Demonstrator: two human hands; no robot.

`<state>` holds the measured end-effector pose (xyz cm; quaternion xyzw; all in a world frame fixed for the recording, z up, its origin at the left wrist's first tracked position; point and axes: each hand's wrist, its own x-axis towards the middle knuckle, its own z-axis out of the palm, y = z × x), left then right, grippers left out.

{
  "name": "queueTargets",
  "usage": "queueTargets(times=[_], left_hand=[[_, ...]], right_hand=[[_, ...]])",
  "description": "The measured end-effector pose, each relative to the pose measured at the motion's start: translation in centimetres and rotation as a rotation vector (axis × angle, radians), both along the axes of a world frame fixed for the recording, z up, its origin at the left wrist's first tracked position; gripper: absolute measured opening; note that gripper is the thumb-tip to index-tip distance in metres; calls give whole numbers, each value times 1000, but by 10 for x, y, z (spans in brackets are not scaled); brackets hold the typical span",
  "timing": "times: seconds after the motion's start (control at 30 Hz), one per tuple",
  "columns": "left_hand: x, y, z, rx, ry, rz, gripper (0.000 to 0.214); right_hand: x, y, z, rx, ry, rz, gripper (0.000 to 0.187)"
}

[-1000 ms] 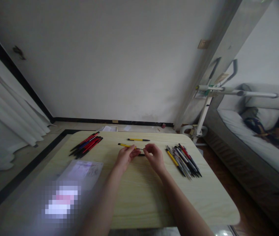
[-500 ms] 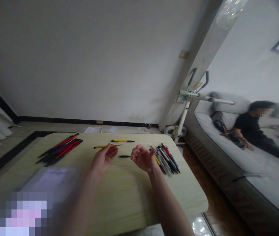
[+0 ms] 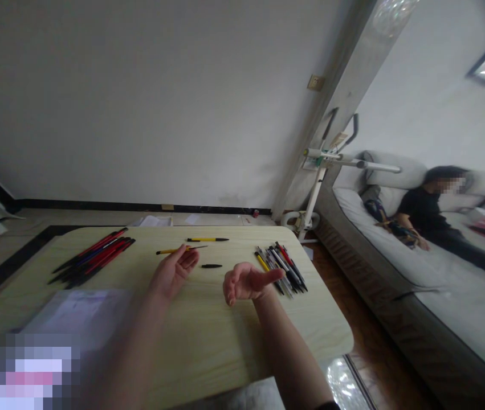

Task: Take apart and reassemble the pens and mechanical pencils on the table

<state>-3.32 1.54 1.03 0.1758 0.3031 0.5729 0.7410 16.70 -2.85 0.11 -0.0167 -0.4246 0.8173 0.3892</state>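
My left hand is closed around a yellow pen, its dark end sticking out to the left and a thin, refill-like tip to the right. To the right of it, my right hand is turned palm up with the fingers curled loosely and the thumb stretched out, holding nothing. A short black pen part lies on the table between the hands. Further back rests another yellow pen with a dark tip. Beside my right hand is a pile of mixed pens, partly hidden by the thumb.
Red, blue and black pens lie in a bundle at the table's left. A clear plastic bag or sheet is near the front left of the wooden table. To the right, a person sits on a grey sofa.
My right hand has come down and away from the short black part, which now shows whole, and its thumb has spread. My left hand keeps the yellow pen. The view has shifted slightly.
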Motion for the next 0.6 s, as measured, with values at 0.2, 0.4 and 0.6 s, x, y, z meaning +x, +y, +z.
queueTargets(times=[0.2,0.4,0.6], left_hand=[[0,1,2,-17,6,8,8],[-2,3,1,-20,-42,75,12],[-3,3,-1,-21,-74,104,11]], right_hand=[[-6,-2,15,-84,-54,-201,90],[-9,12,20,-230,-91,-676,28],[-16,24,3,-84,-565,-1001,18]])
